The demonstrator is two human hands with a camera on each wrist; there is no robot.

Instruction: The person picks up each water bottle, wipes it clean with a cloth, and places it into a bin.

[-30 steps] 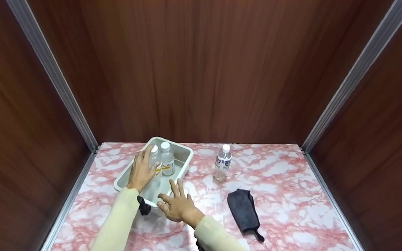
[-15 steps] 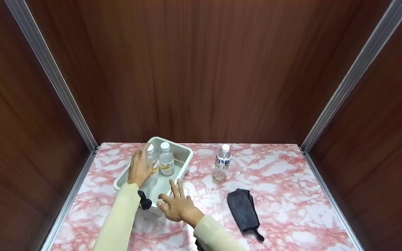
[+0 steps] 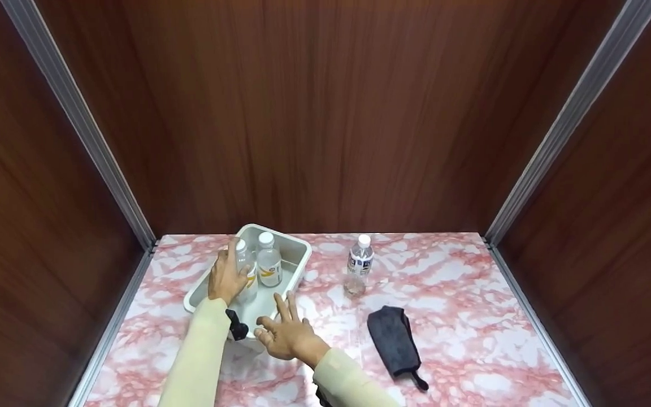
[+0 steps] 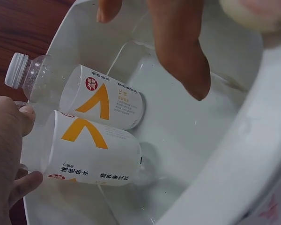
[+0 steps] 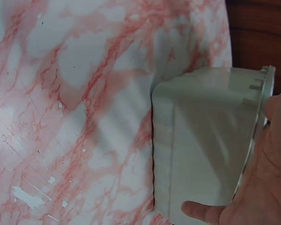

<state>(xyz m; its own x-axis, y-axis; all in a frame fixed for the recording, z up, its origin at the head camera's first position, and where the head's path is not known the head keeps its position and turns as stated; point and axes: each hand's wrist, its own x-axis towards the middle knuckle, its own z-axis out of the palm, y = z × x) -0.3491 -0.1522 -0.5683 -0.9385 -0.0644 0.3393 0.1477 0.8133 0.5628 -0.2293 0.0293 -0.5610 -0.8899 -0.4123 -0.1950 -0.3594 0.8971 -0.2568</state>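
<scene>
My left hand (image 3: pixel 226 278) grips a clear bottle (image 4: pixel 91 152) with a white and orange label inside a pale grey plastic tub (image 3: pixel 263 310). The bottle stands about upright, its upper part partly hidden by the fingers. Close beside it in the tub stands a matching white-capped bottle (image 3: pixel 270 268). My right hand (image 3: pixel 293 337) rests at the tub's near right corner, its fingers spread. In the left wrist view a finger (image 4: pixel 185 56) hangs inside the tub. One finger (image 5: pixel 201 210) lies against the outer wall in the right wrist view.
Right of the tub, a clear white-capped bottle (image 3: pixel 360 263) with a blue and white label stands on the pink marbled table (image 3: pixel 450 288). A black cloth pouch (image 3: pixel 394 342) with a loop lies nearer. Brown wood-grain panels (image 3: pixel 325 113) enclose the back and sides.
My left hand has moved slightly left with the bottle, widening the gap to the other bottle. My right hand has stayed at the tub's corner.
</scene>
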